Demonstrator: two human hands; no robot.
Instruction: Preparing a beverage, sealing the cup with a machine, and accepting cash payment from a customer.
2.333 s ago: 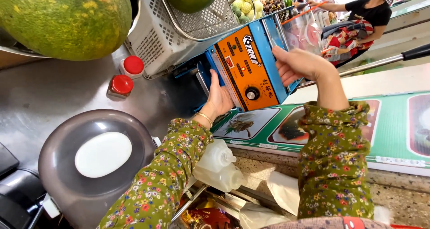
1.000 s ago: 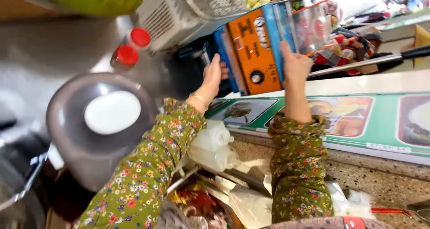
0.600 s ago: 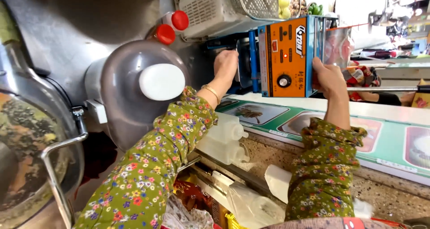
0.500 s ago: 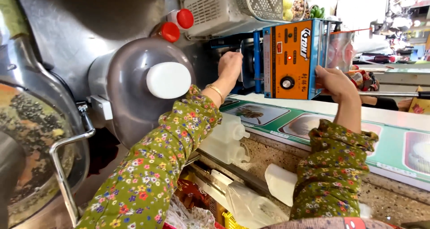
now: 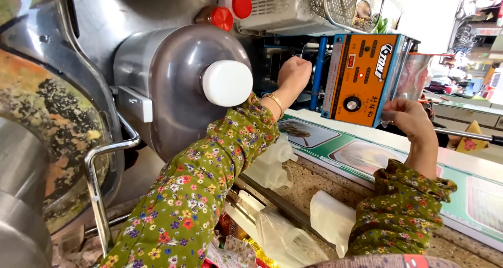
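Note:
An orange-fronted machine [image 5: 361, 79] with a blue frame, a black knob and a small red light stands on the counter. My left hand [image 5: 293, 74] is closed in a fist inside the machine's left side, next to a blue post [image 5: 317, 71]; what it grips is hidden. My right hand [image 5: 411, 121] curls its fingers around the machine's right lower corner, touching clear film [image 5: 416, 77] there. Both arms wear green flowered sleeves, and a gold bangle [image 5: 276, 103] sits on the left wrist.
A grey domed lid with a white knob [image 5: 228, 83] lies left of the machine, with two red-capped bottles [image 5: 222, 17] and a white basket [image 5: 283, 6] beyond. A steel pot with a handle [image 5: 99, 194] fills the left. White plastic bottles [image 5: 272, 163] and bags [image 5: 293, 242] sit below the green picture mat [image 5: 314, 134].
My left hand went from a flat palm on the machine's side to a fist inside it. My right hand slid down to the machine's corner. The camera swung left.

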